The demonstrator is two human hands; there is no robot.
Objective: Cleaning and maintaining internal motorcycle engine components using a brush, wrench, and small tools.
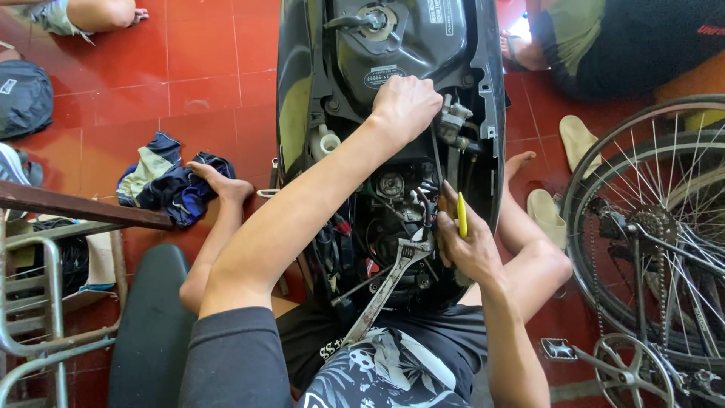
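Note:
I sit on the floor in front of an open black scooter body (483, 68) with its engine parts (393, 189) exposed. My left hand (406, 106) is closed in a fist beside a grey metal fitting (455, 121). A thin black cable (437, 159) runs down from under the fist, and what else the fist grips is hidden. My right hand (464, 245) holds a yellow-handled tool (461, 214) upright at the lower right of the opening. A silver adjustable wrench (385, 287) leans from my lap up to the engine, its jaw touching my right fingers.
A bicycle wheel with chain and crank (649, 242) stands close on the right. Another person (627, 38) sits at the top right, with pale sandals (578, 136) nearby. A heap of cloth (162, 181) lies on the red tiles (204, 60). A metal rack (45, 302) and a black seat (151, 325) are at the left.

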